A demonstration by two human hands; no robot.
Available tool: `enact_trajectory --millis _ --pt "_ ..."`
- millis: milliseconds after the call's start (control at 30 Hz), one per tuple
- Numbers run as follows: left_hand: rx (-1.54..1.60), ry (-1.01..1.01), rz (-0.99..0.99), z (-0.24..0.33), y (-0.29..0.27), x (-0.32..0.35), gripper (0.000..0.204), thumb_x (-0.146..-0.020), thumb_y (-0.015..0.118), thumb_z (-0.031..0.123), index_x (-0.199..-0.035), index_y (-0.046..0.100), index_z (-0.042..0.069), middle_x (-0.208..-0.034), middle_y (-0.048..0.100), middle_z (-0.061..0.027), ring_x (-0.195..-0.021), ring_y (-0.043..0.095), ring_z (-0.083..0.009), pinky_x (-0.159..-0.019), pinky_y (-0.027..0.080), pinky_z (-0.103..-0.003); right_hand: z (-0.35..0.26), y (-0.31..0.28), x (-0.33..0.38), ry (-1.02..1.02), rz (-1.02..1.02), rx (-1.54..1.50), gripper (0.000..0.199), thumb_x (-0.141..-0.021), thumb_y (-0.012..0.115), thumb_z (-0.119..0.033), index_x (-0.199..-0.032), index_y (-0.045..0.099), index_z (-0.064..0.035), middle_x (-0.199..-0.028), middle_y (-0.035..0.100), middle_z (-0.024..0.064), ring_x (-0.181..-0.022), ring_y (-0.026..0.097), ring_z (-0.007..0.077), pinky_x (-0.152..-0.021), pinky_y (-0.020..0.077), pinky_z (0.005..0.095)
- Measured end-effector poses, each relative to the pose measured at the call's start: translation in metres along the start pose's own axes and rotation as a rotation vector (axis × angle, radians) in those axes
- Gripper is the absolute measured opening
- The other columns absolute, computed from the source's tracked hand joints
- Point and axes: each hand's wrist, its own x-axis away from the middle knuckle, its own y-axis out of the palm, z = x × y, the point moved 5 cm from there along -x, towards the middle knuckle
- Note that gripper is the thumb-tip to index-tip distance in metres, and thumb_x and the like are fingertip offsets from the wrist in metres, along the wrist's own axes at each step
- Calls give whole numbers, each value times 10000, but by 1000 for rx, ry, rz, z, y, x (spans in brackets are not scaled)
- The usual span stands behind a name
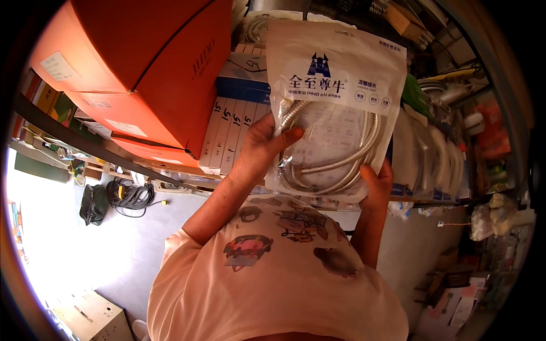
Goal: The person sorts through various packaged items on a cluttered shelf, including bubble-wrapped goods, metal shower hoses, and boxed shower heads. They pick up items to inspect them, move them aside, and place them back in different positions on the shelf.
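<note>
You hold the clear packet of coiled metal shower hose (pixel 333 119) up between both hands, left hand (pixel 263 145) pinching its side and right hand (pixel 376 183) cupping its lower corner, apparently inspecting it; keep both grips firm.

It was a hardware shop's stockroom. Big orange cartons (pixel 142 62) and white boxes (pixel 236 133) crowded shelves on the left, while bagged hoses (pixel 432 153) and plumbing fittings (pixel 449 91) hung right.
</note>
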Motion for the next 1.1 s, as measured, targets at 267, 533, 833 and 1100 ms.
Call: enact_trajectory --millis 267,533,833,1100 --pt "-15 25 48 0 1 1 278 -871 664 170 -1119 628 49 -1005 671 -45 -909 608 -114 -839 480 -283 8 -2 -3 9 4 -49 572 -755 735 -112 -1258 507 32 -1128 627 112 -959 627 196 -822 511 322" --pt "63 -25 81 -3 -5 2 308 -914 612 270 -1125 630 46 -1011 666 -41 -917 600 -112 -817 482 -273 11 1 -5 -14 -57 -45 563 -754 742 -145 -1240 520 33 -1129 628 105 -960 625 190 -830 503 320" --pt "43 19 101 -2 -4 0 273 -907 621 262 -1106 648 78 -1030 664 -32 -957 590 -121 -850 462 -274 21 -1 -8 56 -47 -94 592 -739 773 -181 -1237 529 27 -1145 621 92 -991 610 186 -859 488 321" --pt "7 -17 64 -4 -5 1 363 -907 614 335 -1153 622 67 -1064 648 -33 -997 555 -106 -893 438 -277 24 -4 -7 64 -28 -103 574 -731 769 -150 -1226 536 24 -1136 625 91 -977 618 191 -842 498 327"
